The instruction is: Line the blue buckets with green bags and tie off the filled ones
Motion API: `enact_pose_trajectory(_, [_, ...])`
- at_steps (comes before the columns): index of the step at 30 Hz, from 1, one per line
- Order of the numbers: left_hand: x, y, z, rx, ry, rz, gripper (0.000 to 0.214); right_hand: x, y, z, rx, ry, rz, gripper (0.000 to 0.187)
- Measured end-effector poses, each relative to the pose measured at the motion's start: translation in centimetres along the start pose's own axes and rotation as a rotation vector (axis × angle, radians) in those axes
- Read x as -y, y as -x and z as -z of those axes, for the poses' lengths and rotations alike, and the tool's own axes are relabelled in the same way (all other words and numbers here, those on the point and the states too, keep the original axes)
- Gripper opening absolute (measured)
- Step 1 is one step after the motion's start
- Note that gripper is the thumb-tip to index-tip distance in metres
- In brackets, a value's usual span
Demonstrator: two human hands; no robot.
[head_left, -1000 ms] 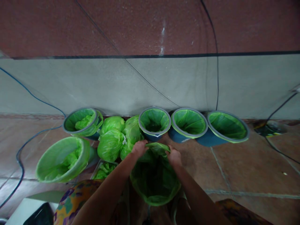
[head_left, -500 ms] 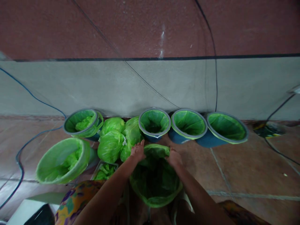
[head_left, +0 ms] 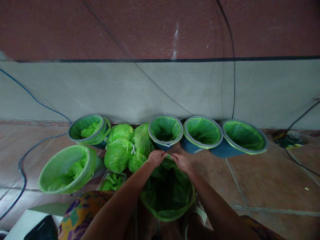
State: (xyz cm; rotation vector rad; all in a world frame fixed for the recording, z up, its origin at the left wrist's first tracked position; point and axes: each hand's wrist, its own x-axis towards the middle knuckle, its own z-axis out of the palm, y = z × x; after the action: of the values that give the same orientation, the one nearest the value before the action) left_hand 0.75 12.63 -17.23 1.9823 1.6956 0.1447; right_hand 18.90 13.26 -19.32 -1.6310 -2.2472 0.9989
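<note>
Directly before me stands a bin lined with a green plastic bag (head_left: 168, 213), its mouth spread open and its inside dark. My left hand (head_left: 157, 158) is closed on the bag's edge at the far side of the rim. Close beside it, my right hand (head_left: 182, 162) grips the same far edge, fingers closed. The two hands nearly touch at the fingertips. Just beyond them sits a blue bucket (head_left: 163, 146) with a grey rim and a green liner. Left of my left hand lie filled green bags (head_left: 117, 155), one tied with a white knot.
Two more lined blue buckets (head_left: 193, 146) (head_left: 225, 153) stand along the wall to the right. At left are a lined bucket (head_left: 72, 133) and a tilted lined bin (head_left: 42, 186) holding green plastic. A small tray (head_left: 112, 181) holds crumpled green bags. A blue cable (head_left: 22, 166) crosses the floor.
Both hands have come together along the far edge of the bag; before, they were apart on either side of it. The view has shifted slightly.
</note>
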Motion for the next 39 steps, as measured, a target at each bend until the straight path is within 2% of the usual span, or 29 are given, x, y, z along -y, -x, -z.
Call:
enact_pose_trajectory(5, [1.1,0.6,-0.3,0.045,-0.110,-0.059,0.029,-0.6,0.2,-0.5,0.031,0.084,-0.041,0.022])
enact_pose_trajectory(8, [1.5,1.1,-0.1,0.083,-0.157,0.031,0.023,-0.7,0.2,-0.3,0.049,0.093,-0.044,0.020])
enact_pose_trajectory(10, [1.9,1.5,0.1,0.092,-0.154,0.085,0.027,-0.9,0.8,-0.6,0.007,0.112,-0.072,0.023])
enact_pose_trajectory(12, [2.2,2.0,0.4,0.077,-0.132,0.105,0.040,-1.1,2.2,-1.3,-0.089,0.131,-0.151,0.026])
enact_pose_trajectory(16, [2.7,2.6,1.1,0.018,-0.073,0.127,0.065,-1.0,6.7,-4.1,-0.299,0.134,-0.419,0.039])
enact_pose_trajectory(20, [2.9,2.6,1.6,-0.097,-0.026,0.175,0.066,-0.2,10.5,-5.8,-0.360,0.139,-0.564,0.048])
enact_pose_trajectory(23, [2.6,2.1,1.8,-0.183,-0.006,0.143,0.055,0.4,10.4,-4.3,-0.472,0.107,-0.533,0.055])
enact_pose_trajectory(25, [2.4,1.7,1.8,-0.208,-0.007,0.098,0.046,0.8,8.7,-2.4,-0.566,0.075,-0.433,0.048])
enact_pose_trajectory(26, [2.2,1.5,1.8,-0.204,-0.012,0.078,0.040,1.1,7.6,-1.5,-0.568,0.044,-0.366,0.043])
enact_pose_trajectory(29, [2.0,1.0,1.7,-0.163,-0.025,0.070,0.027,2.1,3.9,0.3,-0.465,-0.021,-0.265,0.036])
enact_pose_trajectory(32, [2.2,0.8,1.5,-0.145,-0.029,0.092,0.021,2.8,1.5,0.1,-0.317,-0.004,-0.198,0.033])
enact_pose_trajectory(35, [2.7,0.9,1.2,-0.194,-0.033,0.080,0.015,2.6,1.0,-1.0,-0.185,0.044,-0.182,0.035])
enact_pose_trajectory(39, [3.5,2.0,1.1,-0.249,-0.076,0.038,0.016,1.5,1.4,-1.9,-0.013,0.115,-0.244,0.036])
